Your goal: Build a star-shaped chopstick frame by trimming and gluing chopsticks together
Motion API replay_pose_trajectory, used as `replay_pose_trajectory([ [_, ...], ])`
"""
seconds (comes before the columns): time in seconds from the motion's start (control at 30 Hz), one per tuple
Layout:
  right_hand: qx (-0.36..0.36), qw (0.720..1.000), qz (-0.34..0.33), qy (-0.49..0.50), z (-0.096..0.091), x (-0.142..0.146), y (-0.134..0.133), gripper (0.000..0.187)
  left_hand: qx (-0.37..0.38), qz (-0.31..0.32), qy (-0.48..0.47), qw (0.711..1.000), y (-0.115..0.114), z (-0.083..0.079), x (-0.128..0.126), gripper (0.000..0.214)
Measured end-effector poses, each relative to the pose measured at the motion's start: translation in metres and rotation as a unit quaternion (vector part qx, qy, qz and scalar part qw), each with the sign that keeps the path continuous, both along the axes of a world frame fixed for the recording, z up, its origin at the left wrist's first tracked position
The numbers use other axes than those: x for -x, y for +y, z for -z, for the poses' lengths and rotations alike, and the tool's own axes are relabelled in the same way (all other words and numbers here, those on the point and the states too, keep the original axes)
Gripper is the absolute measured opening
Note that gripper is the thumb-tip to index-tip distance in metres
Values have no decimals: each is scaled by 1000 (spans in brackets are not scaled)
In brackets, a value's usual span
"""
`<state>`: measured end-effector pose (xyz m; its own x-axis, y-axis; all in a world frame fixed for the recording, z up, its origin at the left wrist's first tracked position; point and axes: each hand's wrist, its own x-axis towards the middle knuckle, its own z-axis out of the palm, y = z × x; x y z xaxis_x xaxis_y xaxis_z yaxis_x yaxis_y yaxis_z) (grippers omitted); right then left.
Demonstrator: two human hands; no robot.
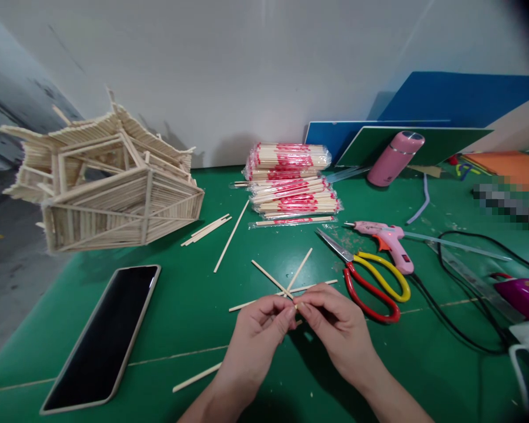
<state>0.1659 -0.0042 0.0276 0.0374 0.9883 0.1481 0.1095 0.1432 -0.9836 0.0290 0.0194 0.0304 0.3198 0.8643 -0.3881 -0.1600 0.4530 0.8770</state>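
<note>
My left hand (255, 343) and my right hand (335, 332) meet over the green table (180, 329), fingertips pinched together on thin wooden sticks (275, 282). Two sticks rise from the pinch like a V, one leaning left, one leaning right. A longer stick (247, 304) lies flat just behind my fingers. Both hands are closed in a pinch.
A stick-built house model (110, 182) stands at the left, a dark phone (103, 332) in front of it. Packs of chopsticks (291, 182), scissors (370, 276), a pink glue gun (390, 241), a pink bottle (394, 158), black cable (458, 329) and loose sticks (207, 229) lie around.
</note>
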Motion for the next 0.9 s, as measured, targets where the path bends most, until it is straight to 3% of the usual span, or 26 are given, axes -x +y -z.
replay_pose_trajectory([
  [0.43, -28, 999, -9, -34, -1, 5, 0, 21, 2, 10, -53, 999, 2, -3, 4, 11],
  [0.57, -22, 1000, 6, -9, 1, 7, 0, 18, 29, -24, -65, 997, 2, -3, 3, 10],
  [0.73, 89, 989, 10, 117, 4, 14, 2, 11, 44, -54, -55, 996, 2, -6, -3, 10],
  [0.9, 246, 912, 7, 328, 7, 18, 2, 15, 31, -63, -28, 997, 3, -3, -3, 7],
])
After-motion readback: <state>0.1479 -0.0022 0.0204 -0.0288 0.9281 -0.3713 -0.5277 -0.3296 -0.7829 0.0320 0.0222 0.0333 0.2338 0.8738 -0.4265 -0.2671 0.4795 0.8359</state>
